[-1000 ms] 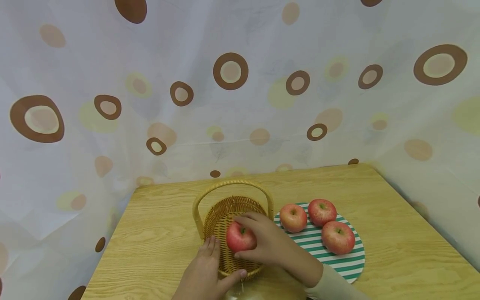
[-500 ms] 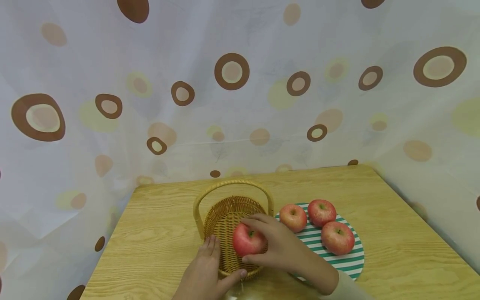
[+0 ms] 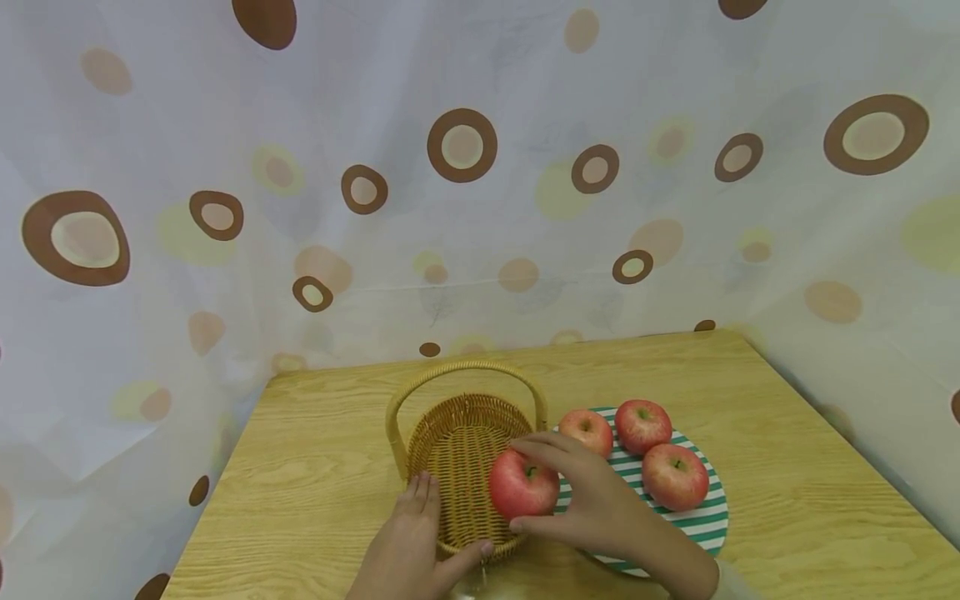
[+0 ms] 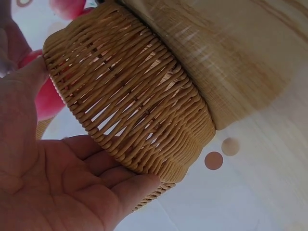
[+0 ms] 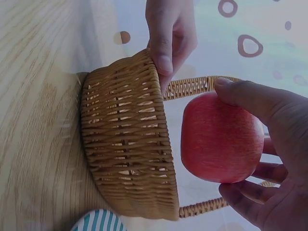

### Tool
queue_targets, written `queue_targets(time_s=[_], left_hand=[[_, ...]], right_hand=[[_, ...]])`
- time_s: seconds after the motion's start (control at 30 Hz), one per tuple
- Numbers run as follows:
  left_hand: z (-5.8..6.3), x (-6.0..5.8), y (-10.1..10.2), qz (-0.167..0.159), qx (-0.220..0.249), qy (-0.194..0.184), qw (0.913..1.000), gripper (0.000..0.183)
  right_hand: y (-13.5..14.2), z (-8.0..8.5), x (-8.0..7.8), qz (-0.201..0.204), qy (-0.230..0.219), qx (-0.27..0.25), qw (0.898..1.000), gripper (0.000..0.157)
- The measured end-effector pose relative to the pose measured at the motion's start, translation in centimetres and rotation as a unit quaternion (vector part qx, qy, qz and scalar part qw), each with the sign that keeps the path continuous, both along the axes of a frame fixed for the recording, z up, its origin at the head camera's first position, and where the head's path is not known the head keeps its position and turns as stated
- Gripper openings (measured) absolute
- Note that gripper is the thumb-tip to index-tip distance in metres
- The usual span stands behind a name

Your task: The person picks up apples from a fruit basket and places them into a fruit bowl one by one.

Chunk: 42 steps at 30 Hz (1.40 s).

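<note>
My right hand (image 3: 581, 492) holds a red apple (image 3: 523, 483) between thumb and fingertips. In the head view the apple overlaps the right rim of the wicker basket (image 3: 465, 450); the right wrist view shows this apple (image 5: 221, 139) apart from the rim, beyond the basket's open top. Spread nearly straight, the fingers of my left hand (image 3: 405, 533) touch the left side of the basket, with the thumb at its front rim. From the left wrist, the palm of this hand (image 4: 62, 183) faces the woven wall (image 4: 130, 96), away from it. No fruit shows inside the basket.
Right of the basket lies a round plate (image 3: 693, 537) with green and white stripes, bearing three apples (image 3: 675, 477). The basket's tall handle (image 3: 468, 365) arches up behind. A wooden table (image 3: 300, 467) carries everything, and a spotted curtain (image 3: 525, 208) closes off the back and sides.
My right hand has moved the apple to the right, from over the middle of the basket to its right rim. The left hand, the basket and the plate have stayed in place.
</note>
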<state>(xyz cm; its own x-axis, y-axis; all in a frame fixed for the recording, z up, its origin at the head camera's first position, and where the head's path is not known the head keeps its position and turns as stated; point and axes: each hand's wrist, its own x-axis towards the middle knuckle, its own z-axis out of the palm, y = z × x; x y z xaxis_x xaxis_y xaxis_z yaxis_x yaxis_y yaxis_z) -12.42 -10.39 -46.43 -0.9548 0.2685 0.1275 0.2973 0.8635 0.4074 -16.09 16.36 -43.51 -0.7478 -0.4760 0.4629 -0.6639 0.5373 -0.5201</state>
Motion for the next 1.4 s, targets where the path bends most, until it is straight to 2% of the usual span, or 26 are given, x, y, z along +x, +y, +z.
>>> queue_targets(time_s=[0.57,0.87,1.2,1.4], left_hand=[[-0.4,0.3,-0.1,0.009,0.013,-0.007,0.9999,0.115],[-0.3,0.4,0.0,0.006,0.014,-0.001,0.9999,0.114],[-0.5,0.0,0.1,-0.011,-0.034,0.03,0.9989,0.11],[-0.4,-0.1,0.0,-0.019,-0.039,0.029,0.9986,0.108]], right_hand=[[4.3,-0.7,0.9,-0.046,-0.012,-0.006,0.999,0.077],[6.3,-0.7,0.9,-0.07,0.009,0.042,0.997,0.076],[7.5,-1.6,0.6,-0.086,-0.001,0.085,0.993,0.073],[7.8,-1.7,0.6,-0.097,0.006,0.099,0.99,0.073]])
